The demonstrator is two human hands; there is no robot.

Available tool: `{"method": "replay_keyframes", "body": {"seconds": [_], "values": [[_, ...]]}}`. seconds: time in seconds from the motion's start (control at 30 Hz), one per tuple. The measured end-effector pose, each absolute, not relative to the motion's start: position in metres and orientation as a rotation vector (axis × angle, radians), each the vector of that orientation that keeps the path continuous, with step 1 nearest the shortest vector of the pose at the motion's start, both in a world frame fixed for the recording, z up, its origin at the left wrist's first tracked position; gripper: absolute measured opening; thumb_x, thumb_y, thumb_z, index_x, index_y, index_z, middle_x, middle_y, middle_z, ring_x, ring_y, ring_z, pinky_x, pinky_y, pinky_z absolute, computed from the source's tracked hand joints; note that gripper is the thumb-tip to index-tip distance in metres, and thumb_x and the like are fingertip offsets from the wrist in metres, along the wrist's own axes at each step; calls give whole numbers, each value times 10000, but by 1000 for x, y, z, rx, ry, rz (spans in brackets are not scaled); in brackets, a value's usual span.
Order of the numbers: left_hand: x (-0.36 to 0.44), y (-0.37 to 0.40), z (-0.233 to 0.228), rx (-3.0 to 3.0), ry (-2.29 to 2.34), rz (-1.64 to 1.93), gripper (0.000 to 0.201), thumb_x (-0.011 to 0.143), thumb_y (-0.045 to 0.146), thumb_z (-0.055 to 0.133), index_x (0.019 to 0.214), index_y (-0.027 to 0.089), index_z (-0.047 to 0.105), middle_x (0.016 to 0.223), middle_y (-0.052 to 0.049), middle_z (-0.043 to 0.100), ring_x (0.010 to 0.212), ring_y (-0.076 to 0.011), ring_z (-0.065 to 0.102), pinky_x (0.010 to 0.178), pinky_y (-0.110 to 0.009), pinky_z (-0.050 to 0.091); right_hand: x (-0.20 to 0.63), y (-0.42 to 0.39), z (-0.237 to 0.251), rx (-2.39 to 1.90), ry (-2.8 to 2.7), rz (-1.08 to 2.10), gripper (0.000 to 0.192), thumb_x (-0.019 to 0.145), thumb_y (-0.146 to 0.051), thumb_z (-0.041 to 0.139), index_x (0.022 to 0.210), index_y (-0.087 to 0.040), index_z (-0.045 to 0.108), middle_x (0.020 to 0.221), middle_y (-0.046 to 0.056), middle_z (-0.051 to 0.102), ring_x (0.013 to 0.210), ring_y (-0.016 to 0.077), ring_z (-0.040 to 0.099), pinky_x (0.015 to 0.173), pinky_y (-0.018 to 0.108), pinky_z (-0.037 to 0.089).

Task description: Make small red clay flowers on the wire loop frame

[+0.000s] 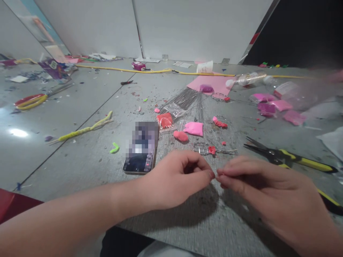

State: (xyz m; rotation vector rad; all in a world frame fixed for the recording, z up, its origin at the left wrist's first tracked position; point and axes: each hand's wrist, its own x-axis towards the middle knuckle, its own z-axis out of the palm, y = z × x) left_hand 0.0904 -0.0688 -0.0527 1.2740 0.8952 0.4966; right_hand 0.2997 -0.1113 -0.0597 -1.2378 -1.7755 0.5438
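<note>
My left hand (184,176) and my right hand (257,182) meet above the front of the table, thumbs and fingertips pinched closely opposite each other. Whatever lies between the fingertips is too small to name. Just beyond them sits a twisted wire piece (201,147) bearing a red clay blob (212,150). A coral clay lump (180,136) rests behind my left hand, beside a pink clay packet (194,129) and a red clay packet (165,121). Another wire loop (220,122) carries red and pink clay. Left of the hands lies a phone (140,148), its screen partly blurred.
Yellow-black pliers (284,155) lie beside my right hand. Fine wires (184,98) fan out near pink paper (222,82). Scissors (32,101) and a yellow-wrapped stick (85,130) lie at left. A yellow cord (152,71) crosses the back; pink packets (280,105) lie right.
</note>
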Motion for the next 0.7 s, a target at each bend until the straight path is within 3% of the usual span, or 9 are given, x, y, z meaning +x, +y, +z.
{"method": "replay_keyframes", "body": {"seconds": [0.1, 0.23, 0.43, 0.7], "values": [[90, -67, -55, 1240, 877, 452, 143, 881, 272, 653, 810, 148, 654, 631, 55, 505, 542, -59, 415, 492, -206, 320, 299, -114, -58, -1256, -1834, 424, 41, 888, -316, 781, 855, -306, 758, 761, -44, 780, 587, 129, 715, 497, 184, 580], [90, -67, -56, 1152, 840, 350, 171, 876, 322, 666, 829, 158, 656, 601, 62, 484, 494, -60, 404, 466, -214, 320, 298, -113, -51, -1128, -2055, 277, 105, 971, -260, 651, 897, -277, 723, 799, -22, 771, 669, 129, 732, 592, 208, 602], [93, -70, -55, 1010, 802, 332, 197, 860, 307, 664, 747, 166, 584, 566, 60, 471, 495, -64, 419, 473, -204, 326, 299, -108, -51, -917, -2229, 202, 326, 902, -53, 594, 1096, -260, 754, 925, 38, 748, 825, 149, 722, 674, 231, 626], [93, -70, -51, 946, 787, 415, 118, 823, 227, 672, 754, 158, 605, 537, 67, 468, 486, -54, 388, 450, -185, 302, 297, -110, -55, -930, -2195, 224, 307, 918, -64, 610, 1120, -226, 777, 979, 70, 721, 878, 156, 715, 715, 237, 638]]}}
